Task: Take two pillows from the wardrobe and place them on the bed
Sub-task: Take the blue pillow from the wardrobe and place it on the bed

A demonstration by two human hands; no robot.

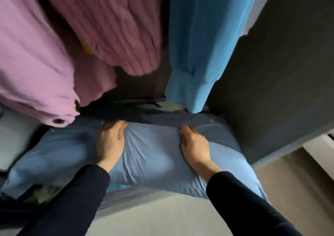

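Observation:
A light blue pillow [151,156] lies on the wardrobe floor under hanging clothes, its front edge sticking out over the wardrobe's lip. My left hand [112,141] presses on its upper left part, fingers curled over the far edge. My right hand [194,145] grips the far edge on the right, fingers digging into the fabric. Both arms wear dark sleeves. A darker blue fabric [162,117] lies behind the pillow; whether it is a second pillow I cannot tell. The bed is out of view.
A lilac cardigan [30,63] with dark buttons, a pink ribbed garment [115,25] and a blue knit garment [202,42] hang low over the pillow. The dark wardrobe side wall [280,73] stands at the right. Pale floor [162,215] lies below.

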